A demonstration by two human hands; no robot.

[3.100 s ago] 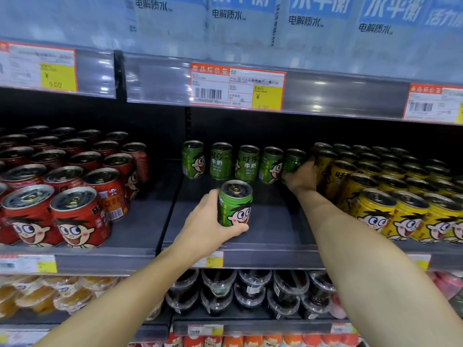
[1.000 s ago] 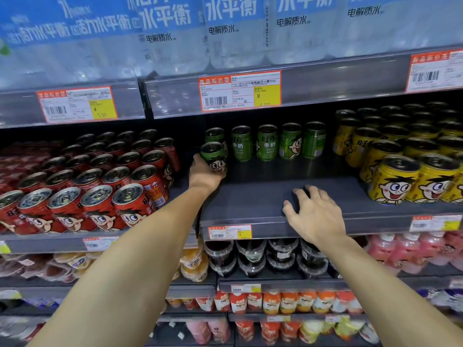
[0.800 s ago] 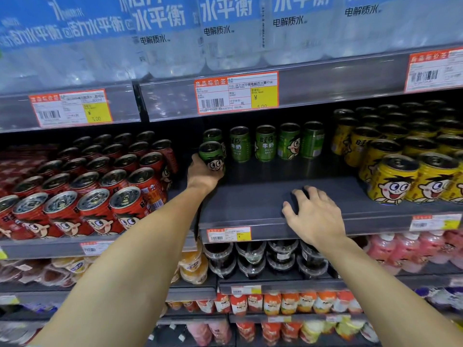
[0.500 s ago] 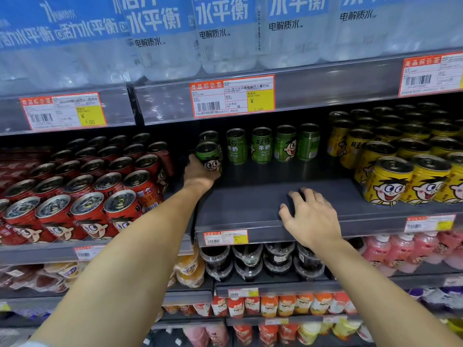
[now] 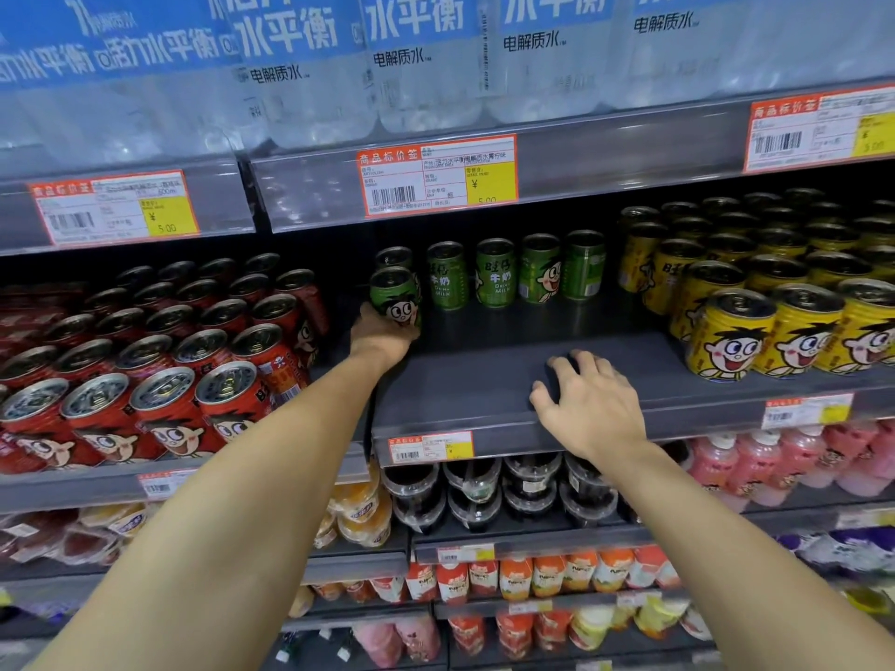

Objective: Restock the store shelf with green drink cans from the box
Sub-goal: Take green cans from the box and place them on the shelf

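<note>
A person's left hand (image 5: 382, 339) is gripping a green drink can (image 5: 394, 296) from below at the back left of a dark store shelf (image 5: 484, 380), its fingers curled around the can's base, just in front of another green can (image 5: 393, 258) that begins a back row of green cans (image 5: 516, 271) (five in all). The right hand (image 5: 588, 404) is resting palm-down on the shelf's bare front, fingers spread and holding nothing. Red cans (image 5: 160, 360) are filling the section to the left, yellow cans (image 5: 775, 302) the right.
</note>
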